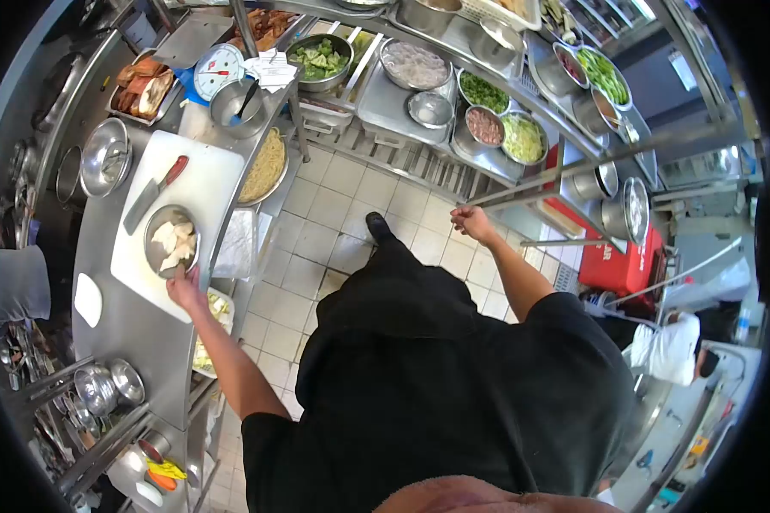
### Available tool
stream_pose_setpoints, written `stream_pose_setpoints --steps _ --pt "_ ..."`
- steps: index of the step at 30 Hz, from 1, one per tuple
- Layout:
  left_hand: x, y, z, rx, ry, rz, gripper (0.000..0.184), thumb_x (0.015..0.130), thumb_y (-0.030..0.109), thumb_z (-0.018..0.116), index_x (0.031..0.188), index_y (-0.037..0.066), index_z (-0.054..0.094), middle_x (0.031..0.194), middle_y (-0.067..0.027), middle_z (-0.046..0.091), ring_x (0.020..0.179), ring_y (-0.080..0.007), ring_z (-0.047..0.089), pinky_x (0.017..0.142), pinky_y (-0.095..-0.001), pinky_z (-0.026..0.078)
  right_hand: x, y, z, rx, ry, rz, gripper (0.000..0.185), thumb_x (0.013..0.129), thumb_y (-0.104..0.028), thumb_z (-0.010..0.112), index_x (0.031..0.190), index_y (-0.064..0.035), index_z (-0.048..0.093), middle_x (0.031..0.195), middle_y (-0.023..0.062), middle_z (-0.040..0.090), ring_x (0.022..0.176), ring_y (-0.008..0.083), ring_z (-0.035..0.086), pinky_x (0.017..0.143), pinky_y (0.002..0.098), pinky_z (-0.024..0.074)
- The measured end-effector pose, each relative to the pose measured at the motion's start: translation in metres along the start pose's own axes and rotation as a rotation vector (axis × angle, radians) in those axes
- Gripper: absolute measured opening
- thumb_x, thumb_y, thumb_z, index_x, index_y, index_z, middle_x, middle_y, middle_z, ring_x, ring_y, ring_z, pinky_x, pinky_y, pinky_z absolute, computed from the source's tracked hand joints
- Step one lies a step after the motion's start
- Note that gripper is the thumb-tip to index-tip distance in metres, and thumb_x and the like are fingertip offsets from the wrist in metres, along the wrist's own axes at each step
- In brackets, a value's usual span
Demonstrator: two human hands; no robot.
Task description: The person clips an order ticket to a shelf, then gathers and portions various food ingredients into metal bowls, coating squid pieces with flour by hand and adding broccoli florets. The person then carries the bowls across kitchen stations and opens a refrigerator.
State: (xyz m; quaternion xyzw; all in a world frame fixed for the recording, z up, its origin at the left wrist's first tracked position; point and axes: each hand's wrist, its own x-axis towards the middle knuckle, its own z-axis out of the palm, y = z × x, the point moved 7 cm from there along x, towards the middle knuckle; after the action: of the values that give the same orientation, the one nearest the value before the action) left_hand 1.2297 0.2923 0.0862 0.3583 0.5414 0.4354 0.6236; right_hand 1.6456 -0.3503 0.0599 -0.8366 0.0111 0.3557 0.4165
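My left hand [185, 287] grips the near rim of a round metal bowl [152, 255] with pale, cream-coloured pieces of food [177, 243] in it. The bowl rests on a large white cutting board [211, 171] on the steel counter. Just beyond the bowl lies a cleaver [145, 203] with a red handle, flat on the board. My right hand [472, 223] is held out over the tiled floor, near the right-hand shelving. Its fingers are loosely bent and a little apart, with nothing visible in them.
Past the board stand a dial scale [219, 72], a metal pot [238, 109] and a tray of browned meat [143, 88]. Noodles [263, 167] sit below the counter edge. Bowls of chopped greens [485, 91] line the far shelf. A red box [618, 265] and another person [667, 348] are at right.
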Motion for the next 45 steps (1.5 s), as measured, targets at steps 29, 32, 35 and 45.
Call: stream_pose_setpoints --steps 29,32,35,45 --pt "-0.286 -0.463 0.579 0.663 -0.958 -0.32 0.055 0.08 0.044 0.066 0.113 0.003 0.05 0.099 -0.0141 0.061 0.09 -0.0287 0.059 0.08 -0.0367 0.047 0.587 -0.215 -0.052 -0.289 -0.397 -0.436 0.045 0.075 -0.024 0.068 0.112 0.0007 0.057 0.102 0.0179 0.062 0.106 0.0324 0.055 0.092 0.0445 0.0427" --pt "-0.289 -0.456 0.575 0.752 -0.785 -0.382 0.06 0.077 0.046 0.067 0.108 -0.001 0.048 0.103 -0.0244 0.06 0.099 -0.039 0.058 0.083 -0.0436 0.047 0.569 -0.224 -0.092 0.029 -0.482 -0.402 0.04 0.077 -0.024 0.068 0.108 0.0015 0.06 0.099 0.0171 0.064 0.102 0.0307 0.057 0.088 0.043 0.0444" --pt "-0.296 -0.435 0.586 0.75 -0.796 -0.447 0.06 0.076 0.04 0.07 0.108 -0.005 0.045 0.1 -0.0272 0.061 0.095 -0.0417 0.06 0.082 -0.0471 0.047 0.544 -0.225 -0.133 -0.18 -0.139 -0.436 0.039 0.077 -0.022 0.068 0.107 0.0006 0.06 0.098 0.0152 0.063 0.098 0.028 0.057 0.086 0.0411 0.0447" --pt "-0.272 -0.433 0.58 0.696 -0.571 -0.122 0.042 0.073 0.032 0.073 0.096 0.004 0.052 0.081 -0.0123 0.059 0.076 -0.0312 0.061 0.068 -0.04 0.048 0.423 -0.256 -0.189 0.057 0.192 -0.467 0.034 0.076 -0.018 0.067 0.106 -0.0022 0.062 0.095 0.009 0.063 0.087 0.0191 0.057 0.077 0.0346 0.0459"
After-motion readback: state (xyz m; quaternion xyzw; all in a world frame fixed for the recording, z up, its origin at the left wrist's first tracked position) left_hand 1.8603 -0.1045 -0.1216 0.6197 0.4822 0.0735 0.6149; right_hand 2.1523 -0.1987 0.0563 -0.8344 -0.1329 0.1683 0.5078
